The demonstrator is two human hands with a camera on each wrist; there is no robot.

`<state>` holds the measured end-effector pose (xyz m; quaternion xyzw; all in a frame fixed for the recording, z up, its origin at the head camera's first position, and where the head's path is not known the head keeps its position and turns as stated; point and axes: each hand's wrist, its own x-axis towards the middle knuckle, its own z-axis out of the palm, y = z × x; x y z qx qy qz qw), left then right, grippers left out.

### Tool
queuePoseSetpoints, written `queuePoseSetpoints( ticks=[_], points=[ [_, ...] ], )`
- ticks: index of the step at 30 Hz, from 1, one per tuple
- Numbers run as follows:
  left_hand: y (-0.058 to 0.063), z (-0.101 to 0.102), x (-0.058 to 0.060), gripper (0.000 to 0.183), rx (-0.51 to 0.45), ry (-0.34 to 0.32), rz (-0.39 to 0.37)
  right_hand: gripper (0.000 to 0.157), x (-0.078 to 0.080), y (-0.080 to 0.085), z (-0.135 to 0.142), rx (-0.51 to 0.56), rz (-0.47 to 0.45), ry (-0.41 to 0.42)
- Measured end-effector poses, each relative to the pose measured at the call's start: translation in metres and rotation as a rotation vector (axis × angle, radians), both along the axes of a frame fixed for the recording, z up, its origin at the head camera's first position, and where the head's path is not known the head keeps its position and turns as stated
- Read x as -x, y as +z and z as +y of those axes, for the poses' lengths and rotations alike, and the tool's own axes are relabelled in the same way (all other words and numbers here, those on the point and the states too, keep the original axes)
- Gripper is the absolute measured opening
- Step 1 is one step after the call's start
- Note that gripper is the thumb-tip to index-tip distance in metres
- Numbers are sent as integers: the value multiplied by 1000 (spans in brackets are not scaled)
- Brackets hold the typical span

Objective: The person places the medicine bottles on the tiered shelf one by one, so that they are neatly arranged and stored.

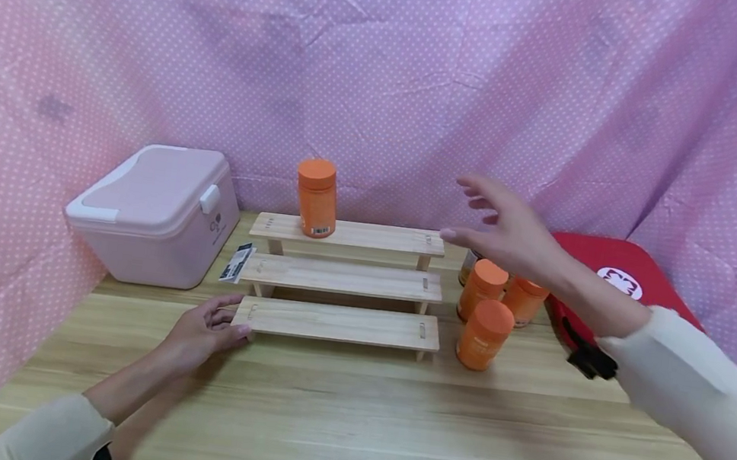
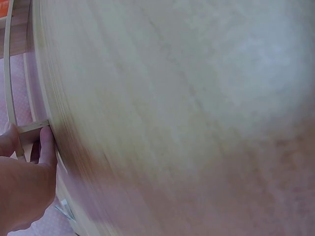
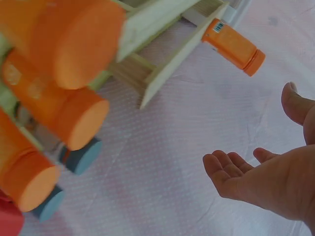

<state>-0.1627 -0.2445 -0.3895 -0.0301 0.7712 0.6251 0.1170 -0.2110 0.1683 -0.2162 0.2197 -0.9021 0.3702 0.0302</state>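
Note:
A light wooden display rack (image 1: 336, 323) with three stepped boards stands on the table. My left hand (image 1: 198, 333) grips the left end of its lowest board. In the left wrist view, the thumb and fingers of that hand (image 2: 27, 189) pinch the wood around the end support. One orange bottle (image 1: 317, 201) with an orange lid stands upright on the top board, left of its middle. Raised over the rack's right end, my right hand (image 1: 513, 229) is empty, its fingers spread and slightly bent. Below it, three more orange bottles (image 1: 483, 336) stand beside the rack.
Jars with blue-grey lids (image 3: 81, 156) stand among the orange bottles. A red case (image 1: 613, 264) with a white emblem lies at the right. At the left is a pale pink lidded box (image 1: 157, 212), with a small printed packet (image 1: 237, 262) near the rack. Pink dotted cloth (image 1: 385, 94) hangs behind.

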Motion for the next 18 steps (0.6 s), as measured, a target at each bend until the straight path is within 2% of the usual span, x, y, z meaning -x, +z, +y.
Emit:
queuePoseSetpoints(
  ticks=[7,18],
  points=[
    [1,1,0,73,12,-12,1,75,-33,-19,39,-74,0,-80],
    [3,1,-1,72,29,-6,1,77,-58,-57,78,-92,52,-123]
  ],
)
